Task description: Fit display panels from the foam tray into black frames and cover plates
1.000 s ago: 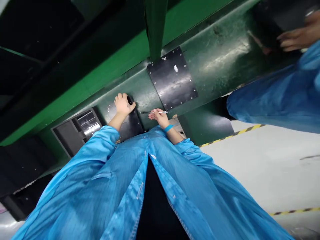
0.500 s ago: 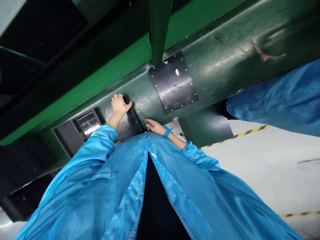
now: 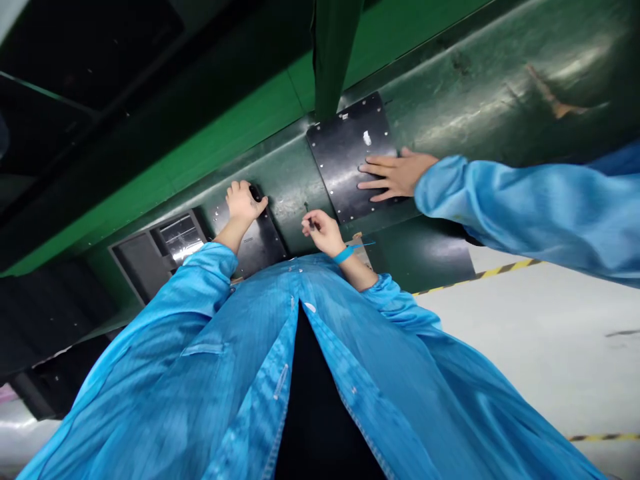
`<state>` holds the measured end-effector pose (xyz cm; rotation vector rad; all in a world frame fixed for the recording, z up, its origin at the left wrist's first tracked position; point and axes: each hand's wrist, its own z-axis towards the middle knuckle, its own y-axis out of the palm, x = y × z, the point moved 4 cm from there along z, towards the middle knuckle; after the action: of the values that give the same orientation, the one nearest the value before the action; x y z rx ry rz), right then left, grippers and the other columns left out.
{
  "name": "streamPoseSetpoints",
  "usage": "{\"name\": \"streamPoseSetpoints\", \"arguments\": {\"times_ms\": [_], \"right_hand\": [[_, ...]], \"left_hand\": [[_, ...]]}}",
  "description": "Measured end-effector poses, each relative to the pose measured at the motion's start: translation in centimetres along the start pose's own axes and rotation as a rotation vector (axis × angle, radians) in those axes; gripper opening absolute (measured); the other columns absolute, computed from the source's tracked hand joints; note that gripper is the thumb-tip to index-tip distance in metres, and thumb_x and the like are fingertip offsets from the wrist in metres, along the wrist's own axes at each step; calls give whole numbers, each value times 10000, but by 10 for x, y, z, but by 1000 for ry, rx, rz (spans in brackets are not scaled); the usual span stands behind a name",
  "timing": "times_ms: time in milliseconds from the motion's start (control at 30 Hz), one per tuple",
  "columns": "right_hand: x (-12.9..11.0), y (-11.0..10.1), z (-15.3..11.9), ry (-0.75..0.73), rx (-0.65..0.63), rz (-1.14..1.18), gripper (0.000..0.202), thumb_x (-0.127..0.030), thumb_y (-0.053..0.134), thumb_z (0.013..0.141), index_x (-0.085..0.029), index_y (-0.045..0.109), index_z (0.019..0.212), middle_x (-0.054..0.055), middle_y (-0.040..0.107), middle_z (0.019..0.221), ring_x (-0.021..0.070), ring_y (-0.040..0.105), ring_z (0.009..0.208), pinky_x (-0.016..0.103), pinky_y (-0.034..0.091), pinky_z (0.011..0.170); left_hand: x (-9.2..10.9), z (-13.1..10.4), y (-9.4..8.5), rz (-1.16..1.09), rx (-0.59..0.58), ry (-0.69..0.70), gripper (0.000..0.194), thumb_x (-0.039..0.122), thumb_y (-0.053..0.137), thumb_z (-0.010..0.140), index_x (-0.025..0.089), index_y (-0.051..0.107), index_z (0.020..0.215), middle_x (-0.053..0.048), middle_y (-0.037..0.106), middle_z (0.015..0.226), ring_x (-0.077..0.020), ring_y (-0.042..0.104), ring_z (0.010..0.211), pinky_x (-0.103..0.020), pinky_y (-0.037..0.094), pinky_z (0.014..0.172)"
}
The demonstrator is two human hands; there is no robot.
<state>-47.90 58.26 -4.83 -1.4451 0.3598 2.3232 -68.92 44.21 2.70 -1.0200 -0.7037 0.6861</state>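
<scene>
My left hand (image 3: 241, 203) is closed around a small black object (image 3: 256, 193) that rests on a black plate (image 3: 255, 243) lying on the green conveyor surface (image 3: 450, 113). My right hand (image 3: 323, 230), with a blue wrist strap, grips a thin dark tool (image 3: 307, 212) held upright just right of that plate. A second black plate (image 3: 345, 157) with small screws along its edges lies farther along the belt. A co-worker's hand (image 3: 395, 175) in a blue sleeve lies flat on that plate's right side.
A grey tray (image 3: 145, 257) with a shiny insert (image 3: 180, 235) sits left of my left hand. A green post (image 3: 333, 53) rises behind the screwed plate. My blue coat fills the lower view. The grey floor (image 3: 540, 333) with yellow-black tape lies at the right.
The co-worker's hand has come in from the right and settled flat on the far black plate. My right hand dipped to the belt, then rose again holding the tool upright.
</scene>
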Motion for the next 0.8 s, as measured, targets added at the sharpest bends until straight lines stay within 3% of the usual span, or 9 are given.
{"name": "streamPoseSetpoints", "arguments": {"times_ms": [100,200,267,433,800], "right_hand": [[8,-9,2,39,167,-98,645,-815,456,942,-208,672,928,15,610,708,172,608,644,314,541,657],[20,-15,4,99,309,-132,674,-853,524,884,-201,666,790,27,600,658,187,626,640,315,549,629],[31,-14,5,191,346,-15,678,-871,587,833,-197,647,793,23,610,628,197,654,607,314,560,584],[50,-7,5,315,304,296,672,-860,645,812,-193,604,880,56,700,718,239,752,694,321,619,592],[65,17,19,321,131,428,605,-798,690,835,-209,609,946,64,763,829,227,773,839,371,659,813]], "left_hand": [[-1,0,1,1,19,13,621,484,740,751,142,582,1244,-207,530,1314,-429,502,1241,-567,437,1064],[-2,0,2,-11,30,25,608,476,745,749,149,581,1234,-206,528,1302,-435,501,1240,-575,437,1060],[-2,-1,2,-20,31,28,605,474,744,752,148,577,1233,-208,525,1295,-440,495,1247,-580,437,1060],[-3,-3,0,-29,33,34,595,478,741,756,150,573,1223,-207,527,1286,-439,490,1250,-587,439,1057],[-2,-2,3,-27,39,50,573,474,745,759,153,580,1204,-199,550,1278,-424,498,1254,-566,422,1085]]}}
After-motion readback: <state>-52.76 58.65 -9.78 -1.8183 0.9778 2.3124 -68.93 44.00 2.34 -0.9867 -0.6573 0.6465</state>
